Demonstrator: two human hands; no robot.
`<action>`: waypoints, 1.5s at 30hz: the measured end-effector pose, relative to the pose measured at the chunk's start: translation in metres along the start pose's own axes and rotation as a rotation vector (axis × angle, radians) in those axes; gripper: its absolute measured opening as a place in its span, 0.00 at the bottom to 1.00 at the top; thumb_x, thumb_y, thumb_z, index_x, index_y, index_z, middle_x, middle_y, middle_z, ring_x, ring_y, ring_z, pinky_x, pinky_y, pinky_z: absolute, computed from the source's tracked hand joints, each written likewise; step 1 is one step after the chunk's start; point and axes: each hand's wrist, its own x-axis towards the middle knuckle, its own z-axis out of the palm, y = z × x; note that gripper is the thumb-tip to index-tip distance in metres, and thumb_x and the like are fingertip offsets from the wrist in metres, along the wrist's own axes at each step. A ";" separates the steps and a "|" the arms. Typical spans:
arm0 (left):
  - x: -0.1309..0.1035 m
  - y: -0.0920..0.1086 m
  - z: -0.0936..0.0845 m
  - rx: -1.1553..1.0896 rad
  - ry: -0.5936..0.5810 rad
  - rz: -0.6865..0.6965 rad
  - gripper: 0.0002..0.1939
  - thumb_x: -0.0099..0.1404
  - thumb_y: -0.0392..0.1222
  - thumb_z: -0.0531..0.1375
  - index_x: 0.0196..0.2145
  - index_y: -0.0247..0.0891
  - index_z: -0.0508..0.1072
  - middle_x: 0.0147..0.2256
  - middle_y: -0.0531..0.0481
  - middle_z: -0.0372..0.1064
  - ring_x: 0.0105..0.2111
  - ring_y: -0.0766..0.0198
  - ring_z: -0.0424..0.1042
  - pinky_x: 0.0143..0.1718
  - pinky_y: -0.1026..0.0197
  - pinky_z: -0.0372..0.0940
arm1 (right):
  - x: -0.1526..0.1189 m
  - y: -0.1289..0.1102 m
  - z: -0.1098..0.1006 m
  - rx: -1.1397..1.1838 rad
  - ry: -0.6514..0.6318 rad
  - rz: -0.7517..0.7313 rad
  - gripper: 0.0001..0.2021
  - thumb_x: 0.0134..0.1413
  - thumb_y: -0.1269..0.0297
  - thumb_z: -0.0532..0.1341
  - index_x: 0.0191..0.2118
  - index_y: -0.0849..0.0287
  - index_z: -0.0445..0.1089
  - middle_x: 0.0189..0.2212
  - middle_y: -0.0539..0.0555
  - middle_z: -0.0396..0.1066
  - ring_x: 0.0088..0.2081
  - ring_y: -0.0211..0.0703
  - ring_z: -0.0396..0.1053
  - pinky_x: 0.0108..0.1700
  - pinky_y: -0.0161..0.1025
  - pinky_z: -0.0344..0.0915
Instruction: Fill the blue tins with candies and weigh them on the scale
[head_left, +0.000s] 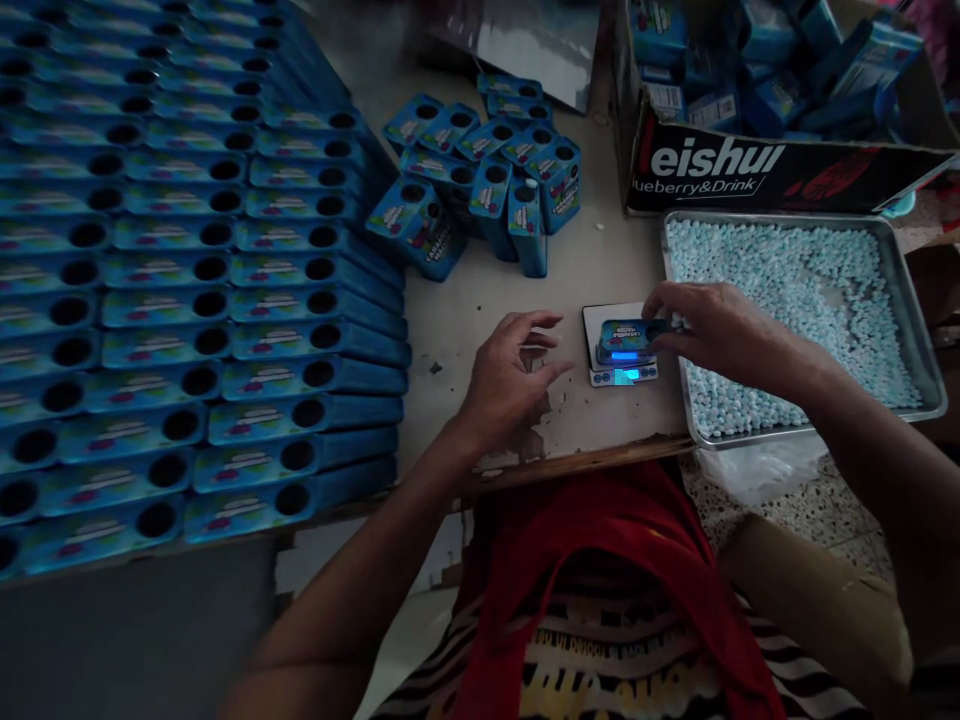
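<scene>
A small digital scale [598, 322] with a lit blue display lies on the table, and a blue candy box [622, 335] rests on its plate. My right hand [694, 318] is at the right end of that box, thumb and fingers curled close around its dark round opening; whatever lies between the fingertips is too small to make out. Left of the scale, my left hand [517, 365] hovers over the table with its fingers apart and nothing in them. A metal tray [926, 345] full of small pale blue and white candies sits right of the scale, under my right forearm.
Rows of blue boxes [277, 340] with round openings fill the left side. A loose cluster of similar boxes [491, 195] stands behind the scale. At the back right, a black carton [795, 175] holds more boxes. The wooden table edge [585, 463] runs in front of me.
</scene>
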 end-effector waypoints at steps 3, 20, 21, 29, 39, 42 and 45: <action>-0.001 -0.001 -0.002 0.012 -0.003 0.015 0.26 0.61 0.38 0.75 0.56 0.43 0.80 0.55 0.46 0.75 0.46 0.60 0.81 0.50 0.54 0.81 | 0.003 -0.005 -0.004 -0.033 -0.034 -0.005 0.13 0.61 0.76 0.64 0.48 0.57 0.80 0.39 0.55 0.81 0.40 0.47 0.75 0.44 0.41 0.63; -0.014 0.013 -0.013 0.074 0.048 -0.002 0.16 0.65 0.41 0.73 0.50 0.41 0.81 0.52 0.46 0.78 0.46 0.58 0.83 0.53 0.53 0.81 | -0.023 0.065 0.001 1.429 0.445 0.435 0.04 0.67 0.68 0.68 0.38 0.53 0.78 0.32 0.47 0.71 0.29 0.33 0.63 0.31 0.32 0.66; -0.017 0.012 -0.014 0.063 0.061 -0.018 0.16 0.65 0.42 0.73 0.50 0.41 0.81 0.51 0.46 0.78 0.46 0.58 0.83 0.53 0.53 0.81 | -0.031 0.079 0.005 1.469 0.502 0.477 0.06 0.68 0.69 0.67 0.37 0.52 0.76 0.32 0.48 0.71 0.29 0.34 0.65 0.30 0.31 0.67; -0.022 0.010 -0.005 0.015 0.030 -0.116 0.22 0.63 0.44 0.76 0.54 0.42 0.80 0.52 0.43 0.80 0.47 0.54 0.83 0.53 0.50 0.80 | -0.073 0.099 0.049 1.566 0.266 0.806 0.11 0.52 0.79 0.70 0.40 0.61 0.77 0.33 0.54 0.73 0.28 0.33 0.66 0.26 0.28 0.67; 0.009 0.037 0.021 0.177 -0.003 0.084 0.39 0.59 0.42 0.80 0.65 0.46 0.72 0.62 0.43 0.77 0.62 0.49 0.77 0.65 0.46 0.73 | -0.030 0.046 0.018 1.201 0.196 0.310 0.14 0.64 0.52 0.74 0.41 0.58 0.78 0.24 0.47 0.67 0.21 0.32 0.55 0.21 0.32 0.51; 0.012 0.025 0.042 0.023 0.010 0.001 0.35 0.61 0.46 0.79 0.62 0.45 0.73 0.58 0.43 0.79 0.60 0.50 0.79 0.62 0.47 0.75 | -0.028 0.050 0.011 1.134 0.251 0.292 0.13 0.67 0.50 0.71 0.41 0.55 0.77 0.26 0.48 0.69 0.23 0.35 0.60 0.24 0.35 0.59; 0.017 0.020 0.060 -0.103 -0.049 -0.006 0.25 0.65 0.46 0.76 0.57 0.42 0.78 0.52 0.45 0.81 0.53 0.52 0.82 0.56 0.51 0.77 | -0.038 0.067 0.013 0.856 0.350 0.290 0.12 0.64 0.51 0.72 0.40 0.54 0.79 0.38 0.55 0.79 0.38 0.45 0.75 0.38 0.41 0.72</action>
